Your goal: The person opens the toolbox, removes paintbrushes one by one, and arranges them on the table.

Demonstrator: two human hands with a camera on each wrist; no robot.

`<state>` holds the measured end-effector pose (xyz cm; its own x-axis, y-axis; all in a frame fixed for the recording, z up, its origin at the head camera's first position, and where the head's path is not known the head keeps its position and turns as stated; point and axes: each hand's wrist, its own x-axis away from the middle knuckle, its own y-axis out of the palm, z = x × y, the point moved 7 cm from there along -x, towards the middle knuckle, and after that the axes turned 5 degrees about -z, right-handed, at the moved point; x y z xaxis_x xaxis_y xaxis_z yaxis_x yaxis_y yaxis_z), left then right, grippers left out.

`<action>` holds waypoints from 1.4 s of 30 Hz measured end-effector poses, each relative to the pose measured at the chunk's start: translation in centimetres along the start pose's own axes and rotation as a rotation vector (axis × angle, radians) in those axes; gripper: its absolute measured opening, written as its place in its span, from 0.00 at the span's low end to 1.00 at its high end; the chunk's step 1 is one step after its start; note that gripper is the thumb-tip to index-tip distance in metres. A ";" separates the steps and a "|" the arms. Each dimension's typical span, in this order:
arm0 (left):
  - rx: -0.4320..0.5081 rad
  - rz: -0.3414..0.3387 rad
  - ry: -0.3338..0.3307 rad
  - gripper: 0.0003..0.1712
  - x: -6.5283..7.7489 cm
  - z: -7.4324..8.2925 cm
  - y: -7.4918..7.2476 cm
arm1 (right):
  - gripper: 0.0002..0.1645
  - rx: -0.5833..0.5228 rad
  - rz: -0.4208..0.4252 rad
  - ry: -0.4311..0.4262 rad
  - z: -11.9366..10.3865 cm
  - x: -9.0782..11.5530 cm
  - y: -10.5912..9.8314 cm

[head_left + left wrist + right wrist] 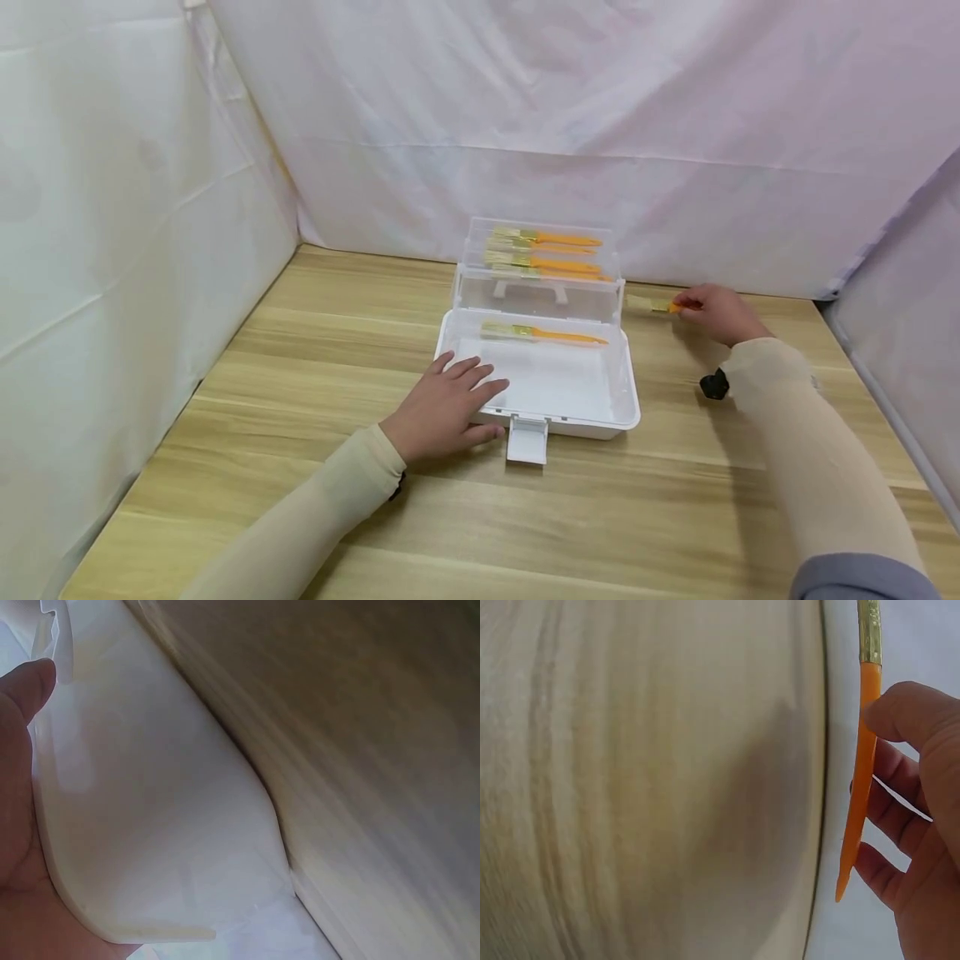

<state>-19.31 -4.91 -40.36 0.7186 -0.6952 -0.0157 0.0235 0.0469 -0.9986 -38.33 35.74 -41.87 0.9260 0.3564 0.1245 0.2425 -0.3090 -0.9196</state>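
Observation:
My right hand (720, 313) pinches the orange handle of a flat paintbrush (865, 742) between thumb and fingers, at the back right of the table. Its pale bristles point left toward the box. The left hand (442, 410) rests with spread fingers on the front left corner of an open white plastic box (630, 400); its thumb lies at the front rim near the latch (527, 442). Inside the box, one paintbrush (562, 337) lies along the back. Several more orange-handled paintbrushes (566, 264) lie in the clear raised lid (480, 229).
The box stands on a wood-grain table (300, 367). White cloth (562, 100) hangs behind the table, with more cloth walls at left (112, 208) and right (907, 283). Small black devices (715, 384) sit at the wrists.

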 end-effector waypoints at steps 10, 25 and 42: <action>0.001 0.003 -0.001 0.36 0.1 0.0 0.0 | 0.13 0.020 0.023 0.010 -0.4 -1.0 1.0; -0.004 0.006 0.007 0.36 0.0 0.0 0.0 | 0.22 -0.060 -0.016 0.122 -0.6 -0.3 1.1; 0.008 -0.014 -0.006 0.36 0.0 0.0 0.1 | 0.20 -0.145 0.186 -0.019 -12.8 5.0 -2.5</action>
<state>-19.33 -4.90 -40.43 0.7223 -0.6916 -0.0013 0.0393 0.0429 -0.9983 -30.61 26.96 -34.21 0.9533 0.2978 -0.0508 0.1083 -0.4937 -0.8629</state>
